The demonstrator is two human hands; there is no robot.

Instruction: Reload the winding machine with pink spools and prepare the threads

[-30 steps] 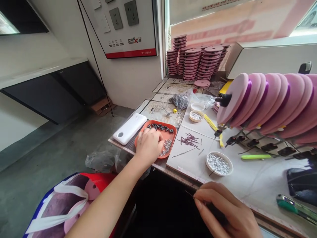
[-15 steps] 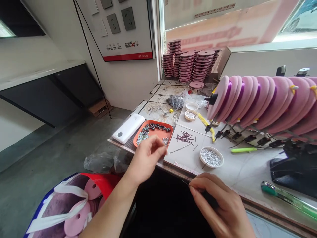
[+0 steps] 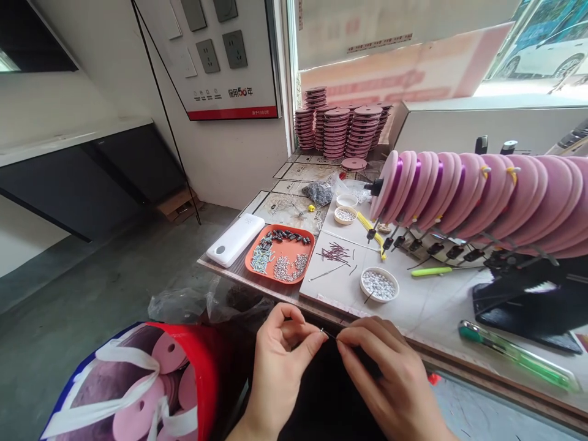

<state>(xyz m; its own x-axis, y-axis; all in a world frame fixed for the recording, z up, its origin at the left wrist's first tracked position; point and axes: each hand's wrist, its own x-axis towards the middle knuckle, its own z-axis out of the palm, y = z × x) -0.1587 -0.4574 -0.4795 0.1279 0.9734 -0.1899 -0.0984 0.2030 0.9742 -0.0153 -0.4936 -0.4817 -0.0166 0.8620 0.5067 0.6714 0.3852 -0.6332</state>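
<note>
My left hand (image 3: 285, 361) is closed in a pinch, with a small shiny silver bead (image 3: 323, 331) at the tips of thumb and forefinger. Opposite it, my right hand (image 3: 386, 367) pinches a thin dark line (image 3: 331, 335) whose end reaches towards the bead. Whether the line passes through the bead is too small to tell. Both hands are in front of the table edge. Beyond them lies an orange tray (image 3: 285, 278) with silver beads, pale tube-like pieces and black parts. A round dish (image 3: 367, 294) of whitish beads stands behind my right hand.
Pink spools (image 3: 427, 190) hang in a row on a rack at right. More spools (image 3: 337, 131) are stacked by the window. A white power bank (image 3: 236, 239), dark red strips (image 3: 336, 252), a lime-green tool (image 3: 432, 271) and a green-handled cutter (image 3: 509, 352) lie on the table. A bag (image 3: 202, 373) holds spools.
My left hand has come back from the orange tray towards my right hand, now with a small bead in its fingertips. My right hand keeps its pinch; the view has shifted slightly.
</note>
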